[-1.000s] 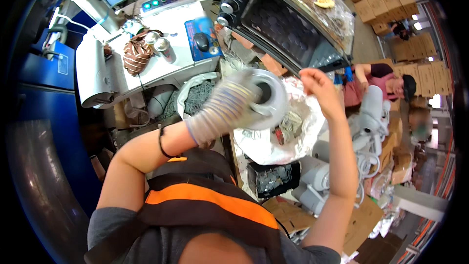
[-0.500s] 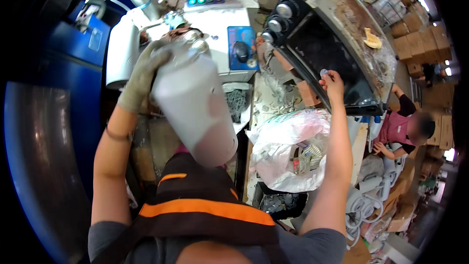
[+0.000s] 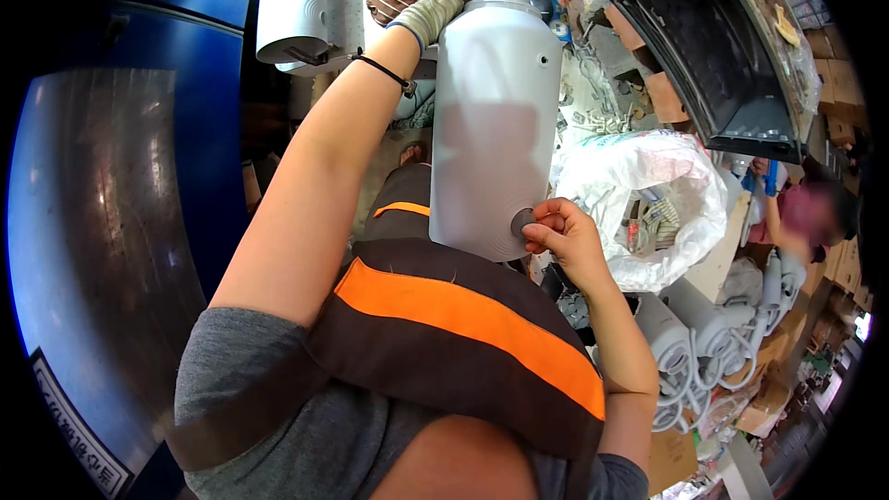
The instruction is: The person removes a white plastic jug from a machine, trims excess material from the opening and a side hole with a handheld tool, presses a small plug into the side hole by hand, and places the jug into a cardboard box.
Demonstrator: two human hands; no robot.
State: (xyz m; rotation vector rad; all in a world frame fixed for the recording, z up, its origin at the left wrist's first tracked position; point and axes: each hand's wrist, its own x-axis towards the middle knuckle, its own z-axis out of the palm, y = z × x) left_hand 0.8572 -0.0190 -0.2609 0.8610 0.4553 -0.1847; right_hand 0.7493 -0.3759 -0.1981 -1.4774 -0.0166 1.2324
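A tall white cylindrical housing [image 3: 486,120] is held upright-to-tilted in front of the body, above the lap and the orange-striped apron [image 3: 463,315]. Its far end is gripped by the gloved left hand [image 3: 444,2], whose fingers are wrapped over the rounded rim. The bare right hand [image 3: 563,239] is pinched narrow at the near end, thumb and forefinger closed on a small round grey plug [image 3: 522,221] set against the housing wall.

The housing is judged to be a rigid moulded plastic shell, fairly light for its bulk and probably hollow, with a smooth matt skin that could slip in a bare palm; the glove is likely to give the surer hold. It is best taken at the two ends, as now, or clasped around the middle, since the wall offers no handle. The grey plug is small and could easily be dropped.

Whether the plug is seated in a hole or only pressed to the surface cannot be told. The near end of the housing is hidden behind the apron, and its far face is not shown. A white plastic bag [image 3: 648,194] lies to the right, its contents hard to make out; a black oven [image 3: 722,46] is cut off at the rim
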